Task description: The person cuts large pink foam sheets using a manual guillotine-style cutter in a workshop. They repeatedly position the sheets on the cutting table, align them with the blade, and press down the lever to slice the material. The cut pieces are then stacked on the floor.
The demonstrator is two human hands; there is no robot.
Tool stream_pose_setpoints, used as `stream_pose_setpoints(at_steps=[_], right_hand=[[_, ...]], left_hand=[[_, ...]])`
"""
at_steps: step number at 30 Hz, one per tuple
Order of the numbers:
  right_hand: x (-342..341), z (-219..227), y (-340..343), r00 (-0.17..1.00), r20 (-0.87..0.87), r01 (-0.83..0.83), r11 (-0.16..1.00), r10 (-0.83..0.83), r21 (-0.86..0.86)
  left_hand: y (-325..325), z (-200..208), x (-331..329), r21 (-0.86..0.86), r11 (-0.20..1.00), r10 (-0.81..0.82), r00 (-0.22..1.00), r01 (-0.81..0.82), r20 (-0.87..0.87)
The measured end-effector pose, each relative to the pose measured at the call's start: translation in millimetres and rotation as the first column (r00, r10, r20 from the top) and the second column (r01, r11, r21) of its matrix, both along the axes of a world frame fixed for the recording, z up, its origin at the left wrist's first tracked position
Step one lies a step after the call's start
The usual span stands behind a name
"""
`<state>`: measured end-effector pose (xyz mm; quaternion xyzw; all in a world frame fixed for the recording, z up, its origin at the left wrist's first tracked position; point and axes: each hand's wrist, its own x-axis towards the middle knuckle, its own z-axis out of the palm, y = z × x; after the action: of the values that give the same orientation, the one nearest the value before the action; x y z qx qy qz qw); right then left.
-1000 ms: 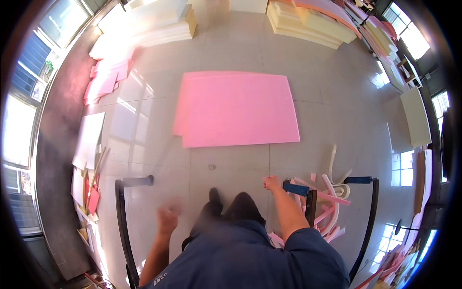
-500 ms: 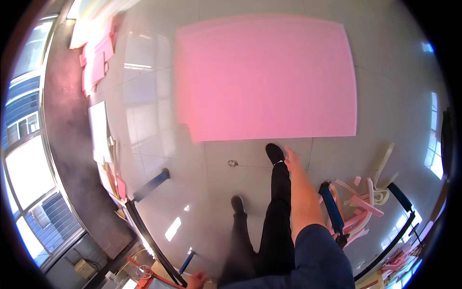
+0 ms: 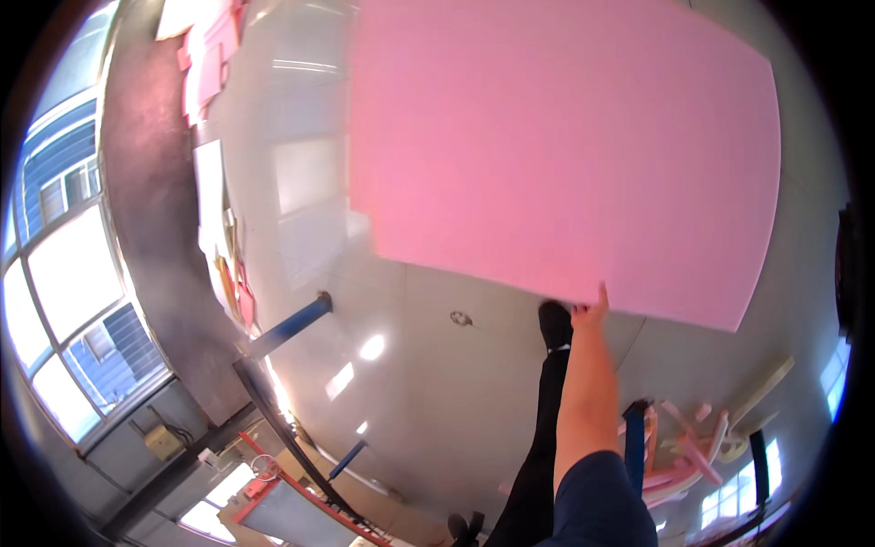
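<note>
A large flat pink sheet [image 3: 547, 137], probably foam board, spreads across the upper middle and right of the head view. It has a small step cut at its left near corner, and its near edge slants down to the right. My right hand [image 3: 591, 310] grips that near edge, one digit on top of the sheet and the other fingers bent at the edge. My right arm reaches straight forward to it. My left hand is out of view. Beside the right hand, my black shoe [image 3: 554, 325] stands at the sheet's edge.
Pink and cream offcut strips [image 3: 693, 456] lie heaped at the lower right by a blue frame leg [image 3: 635, 442]. Another blue leg [image 3: 292, 326] stands at left. Boards and pink scraps [image 3: 208, 73] line the wall under the windows. A red-framed machine [image 3: 296, 510] is at lower left.
My right hand has come forward from beside my leg and taken hold of the sheet's near edge. The sheet looks larger and tilted in view. My left hand has left the picture.
</note>
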<state>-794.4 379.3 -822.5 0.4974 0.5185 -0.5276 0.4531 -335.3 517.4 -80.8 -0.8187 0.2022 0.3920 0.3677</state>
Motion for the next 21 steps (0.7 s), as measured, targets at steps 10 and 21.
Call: stream_pose_setpoints(at_steps=[10,21], right_hand=[[-81,289,-95,0.861,-0.4,-0.33,0.943,0.316,0.034],[-138,696,-252,0.756,-0.654,-0.478,0.655,-0.032,-0.585]], left_hand=[[111,-23,101,0.089,0.966,-0.22,0.951,0.244,-0.216],[-167,-89,-225,-0.904,0.245,-0.49,0.849,0.349,0.195]])
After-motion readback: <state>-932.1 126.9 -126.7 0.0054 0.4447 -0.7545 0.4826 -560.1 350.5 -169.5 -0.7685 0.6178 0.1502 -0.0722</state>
